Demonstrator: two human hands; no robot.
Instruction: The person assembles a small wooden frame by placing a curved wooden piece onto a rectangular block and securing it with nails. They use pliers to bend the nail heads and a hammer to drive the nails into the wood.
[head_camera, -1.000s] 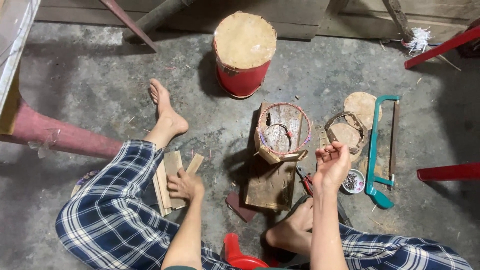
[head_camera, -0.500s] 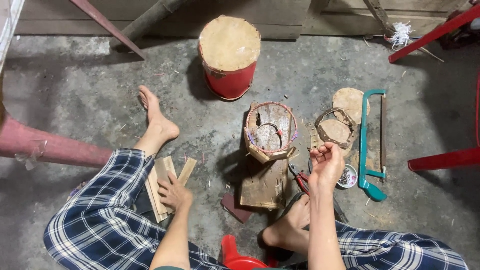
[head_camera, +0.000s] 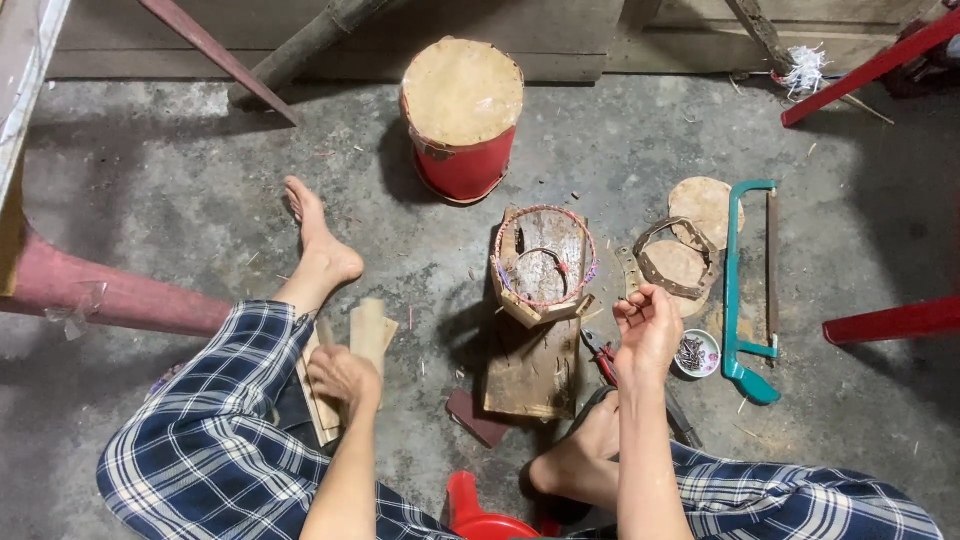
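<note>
I sit on a concrete floor in blue plaid trousers, legs apart. My left hand (head_camera: 343, 375) rests on a few flat wooden slats (head_camera: 368, 335) beside my left knee, fingers curled over them. My right hand (head_camera: 648, 323) is raised above the floor with fingertips pinched together; whether something small is between them is too small to tell. Just left of it stands a small hexagonal wooden basket frame (head_camera: 541, 265) with a beaded rim, sitting on a wooden board (head_camera: 531, 372).
A red drum (head_camera: 462, 115) with a pale top stands ahead. Right of the basket lie a wooden ring frame (head_camera: 672, 262), round wooden discs (head_camera: 702, 203), a small dish of nails (head_camera: 695, 353), red-handled pliers (head_camera: 602, 362) and a teal hacksaw (head_camera: 745, 285). Red furniture legs (head_camera: 890, 320) flank the right.
My right hand has drifted slightly left toward the basket frame, staying pinched. My left hand stays on the slats. The view shifted a little.
</note>
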